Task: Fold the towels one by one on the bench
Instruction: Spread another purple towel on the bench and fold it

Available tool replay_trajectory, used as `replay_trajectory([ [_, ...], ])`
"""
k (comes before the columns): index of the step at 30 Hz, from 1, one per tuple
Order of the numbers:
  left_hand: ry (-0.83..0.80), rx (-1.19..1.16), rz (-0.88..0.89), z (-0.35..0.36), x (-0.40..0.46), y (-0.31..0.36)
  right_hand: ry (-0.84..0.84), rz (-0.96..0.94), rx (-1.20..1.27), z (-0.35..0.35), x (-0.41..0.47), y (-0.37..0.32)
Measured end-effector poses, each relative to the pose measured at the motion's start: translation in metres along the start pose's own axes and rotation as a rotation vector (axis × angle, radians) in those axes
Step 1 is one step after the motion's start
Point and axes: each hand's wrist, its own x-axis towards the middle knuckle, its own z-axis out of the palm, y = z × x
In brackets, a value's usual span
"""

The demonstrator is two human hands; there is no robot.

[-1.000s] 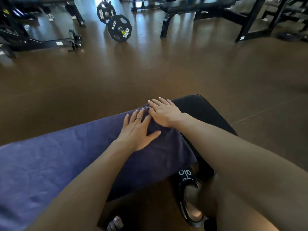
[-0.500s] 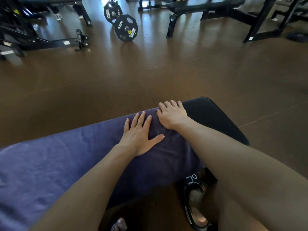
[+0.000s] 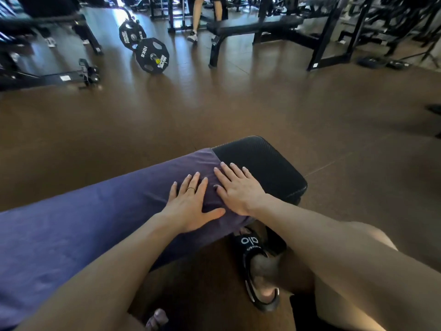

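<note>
Both hands have slid a little along the purple towel [image 3: 95, 223], which lies spread on the black bench [image 3: 262, 163], and the left hand [image 3: 191, 206] and right hand [image 3: 238, 187] press flat with open fingers, probably smoothing it for folding.

A gym: beyond the padded bench [image 3: 260, 163], a barbell with weight plates [image 3: 152, 56] lies on the brown floor [image 3: 214, 103] beside racks.
</note>
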Motion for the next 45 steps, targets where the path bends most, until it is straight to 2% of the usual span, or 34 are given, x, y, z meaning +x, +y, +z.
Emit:
replay_trajectory([
  [2, 0.025, 0.017, 0.008, 0.004, -0.008, 0.005, 0.078, 0.047, 0.012, 0.002, -0.013, -0.001],
  [4, 0.056, 0.028, 0.044, 0.007, -0.018, 0.008, 0.131, 0.001, 0.044, -0.001, -0.022, -0.009],
  [7, 0.059, 0.023, 0.099, 0.017, -0.033, 0.012, 0.095, -0.129, 0.061, 0.000, -0.035, -0.019],
  [11, 0.060, 0.067, 0.093, 0.023, -0.046, 0.012, 0.022, -0.124, -0.035, 0.010, -0.042, -0.011],
  [17, 0.038, 0.083, 0.029, 0.015, -0.061, -0.008, 0.105, -0.192, -0.057, 0.009, -0.044, -0.020],
  [21, 0.008, 0.108, 0.054, 0.023, -0.076, -0.019, 0.026, -0.181, -0.083, 0.009, -0.040, -0.034],
  [24, 0.016, 0.041, 0.047, 0.015, -0.090, -0.032, 0.124, -0.274, -0.034, -0.001, -0.031, -0.063],
  [27, 0.079, -0.030, -0.093, 0.001, -0.109, -0.068, 0.145, -0.453, 0.033, -0.004, -0.022, -0.111],
  [31, 0.104, -0.003, -0.523, -0.001, -0.151, -0.136, 0.078, -0.588, 0.058, 0.013, -0.012, -0.167],
  [34, 0.169, -0.093, -0.850, 0.005, -0.193, -0.175, 0.053, -0.691, 0.011, 0.021, -0.008, -0.205],
  [37, 0.200, -0.211, -1.061, 0.011, -0.231, -0.200, 0.027, -0.759, -0.032, 0.024, -0.008, -0.236],
  [41, 0.300, -0.311, -1.150, 0.021, -0.261, -0.222, -0.022, -0.792, -0.082, 0.034, -0.005, -0.256],
  [43, 0.326, -0.346, -1.110, 0.030, -0.273, -0.228, -0.031, -0.786, -0.106, 0.039, -0.004, -0.258],
  [45, 0.282, -0.300, -1.033, 0.039, -0.286, -0.231, -0.028, -0.786, -0.111, 0.040, -0.003, -0.257],
])
